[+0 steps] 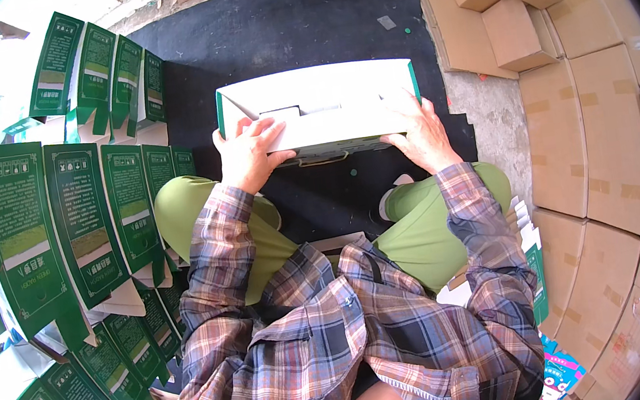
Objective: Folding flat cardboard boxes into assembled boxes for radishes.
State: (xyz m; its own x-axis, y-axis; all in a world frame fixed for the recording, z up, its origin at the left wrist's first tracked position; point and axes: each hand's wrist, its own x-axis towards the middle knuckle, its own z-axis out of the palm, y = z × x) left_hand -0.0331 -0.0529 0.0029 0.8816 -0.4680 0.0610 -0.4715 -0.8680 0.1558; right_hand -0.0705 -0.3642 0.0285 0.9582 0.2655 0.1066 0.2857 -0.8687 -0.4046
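Observation:
In front of me is a cardboard carton (322, 88), white on its inner faces with green showing at its outer edges. Its upturned side shows white flaps with a gap between them, and a beige handle hangs on the near face. My left hand (250, 152) grips its near left corner, thumb along the near edge and fingers over the white flap. At the near right corner my right hand (422, 135) holds it the same way, fingers lying over the flap and side. Both plaid sleeves reach forward over my green trousers.
Rows of green printed cartons (17, 237) stand at the left, several with loose flaps. A black mat (276, 33) covers the floor. Brown cardboard boxes (556, 139) are stacked at the right, with open brown boxes (511, 32) at the far right. A blue printed package (558, 370) lies at lower right.

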